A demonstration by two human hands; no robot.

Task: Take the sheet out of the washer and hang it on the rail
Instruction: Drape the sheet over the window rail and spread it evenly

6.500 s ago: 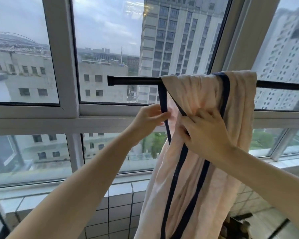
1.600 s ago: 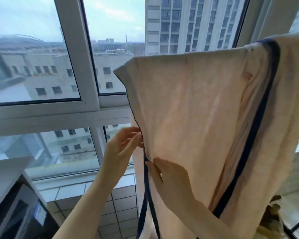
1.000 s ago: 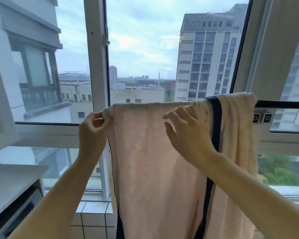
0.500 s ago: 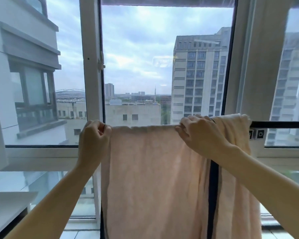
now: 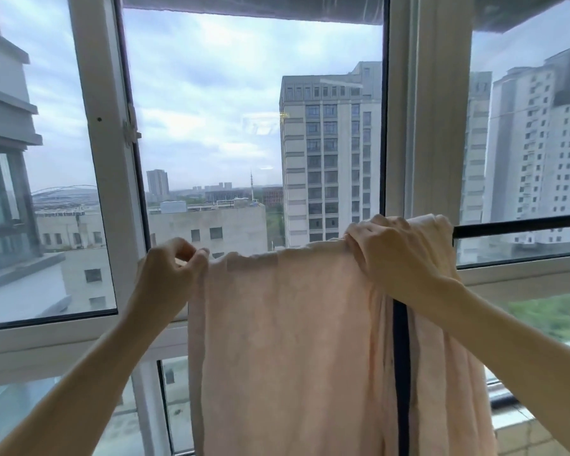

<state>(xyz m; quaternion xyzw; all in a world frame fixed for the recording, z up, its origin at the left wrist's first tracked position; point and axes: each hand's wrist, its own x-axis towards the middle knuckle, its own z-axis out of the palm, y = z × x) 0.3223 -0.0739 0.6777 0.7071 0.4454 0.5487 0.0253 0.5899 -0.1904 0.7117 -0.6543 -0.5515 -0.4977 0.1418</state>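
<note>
Basically spreading step: sheet hangs over the rail, bunched at right. Our left hand pinches its top-left corner, right hand grips the bunched top edge. Next, we'd judge: pull leftward, flatten.

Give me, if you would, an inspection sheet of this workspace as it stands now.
Surface: nothing seen; no table or worktop in view.
Job's things: pink sheet with a navy stripe hangs over the black rail, bunched at its right side. The rail shows only to the right of the sheet, so whether the left part lies over it is hidden.
Clutter: nothing seen.
Grippers: left hand pinches the sheet's top left corner; right hand grips the bunched top at the rail.
Cables: nothing seen.
Surroundings: white window frame behind, high-rise buildings outside.
</note>
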